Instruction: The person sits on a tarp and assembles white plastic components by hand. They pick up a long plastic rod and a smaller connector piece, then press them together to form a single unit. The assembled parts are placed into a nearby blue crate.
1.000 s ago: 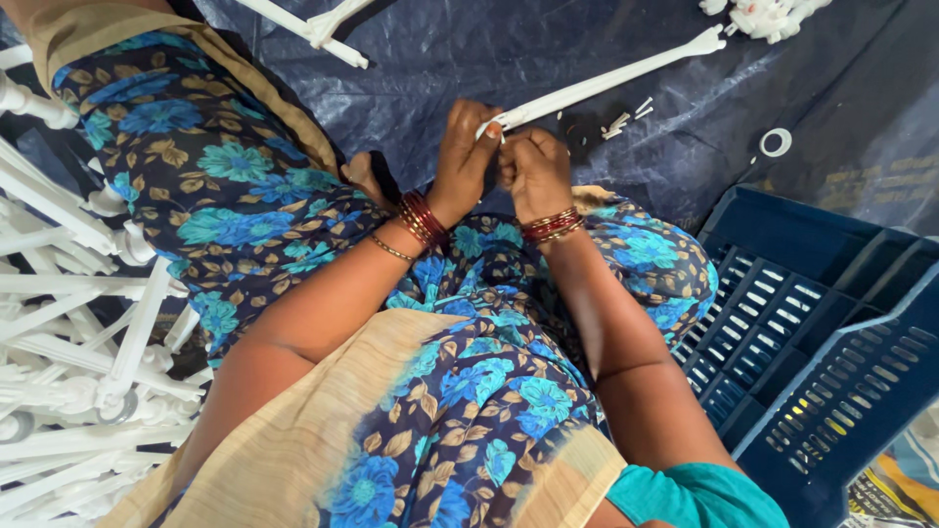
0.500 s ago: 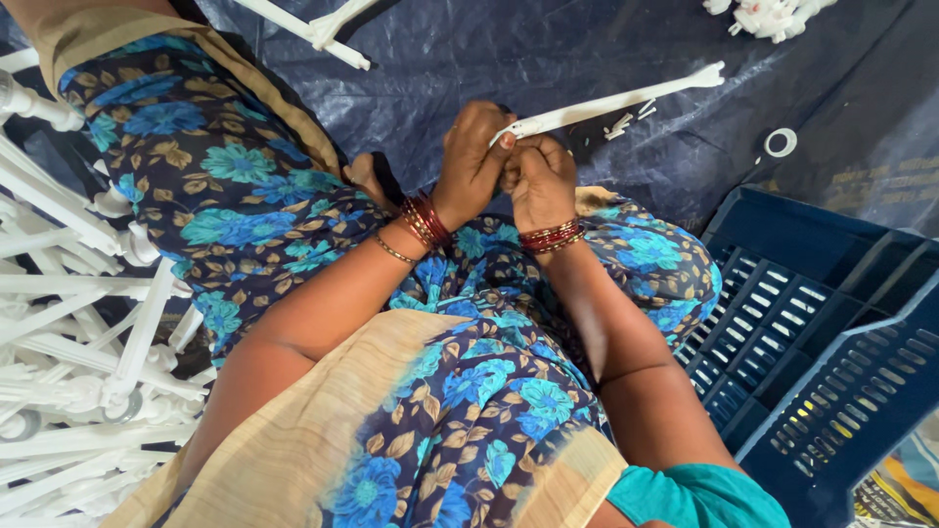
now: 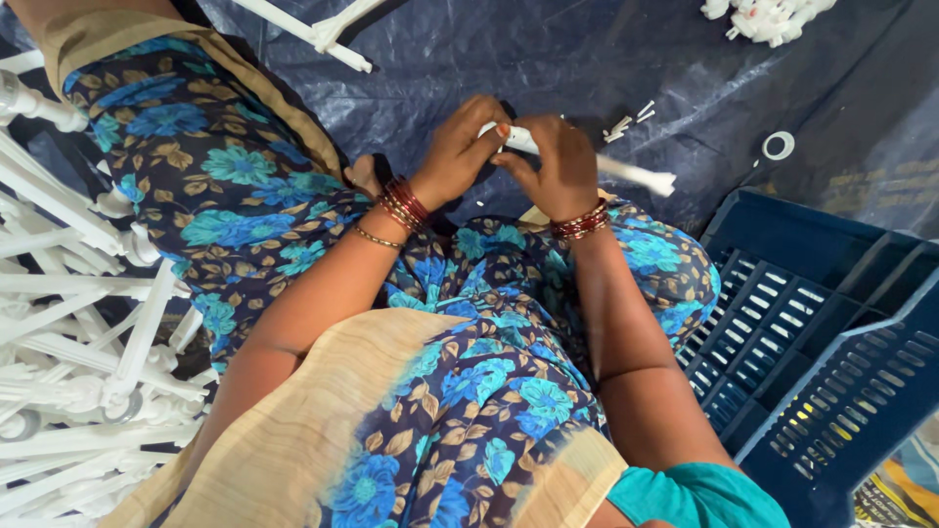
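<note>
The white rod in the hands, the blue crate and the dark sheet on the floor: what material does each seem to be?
White rod, held by left hand and right hand: probably moulded plastic, smooth and matt, uniformly white. Blue crate: likely rigid plastic, with slotted moulded walls. Dark sheet: apparently woven plastic tarpaulin, creased with a slight sheen.

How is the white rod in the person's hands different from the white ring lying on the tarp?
The white rod is long and straight; the white ring is small and round with a hole. The rod is held off the tarp by the left hand and right hand; the ring lies flat and untouched, apart from both hands. Both look like white plastic.
</note>
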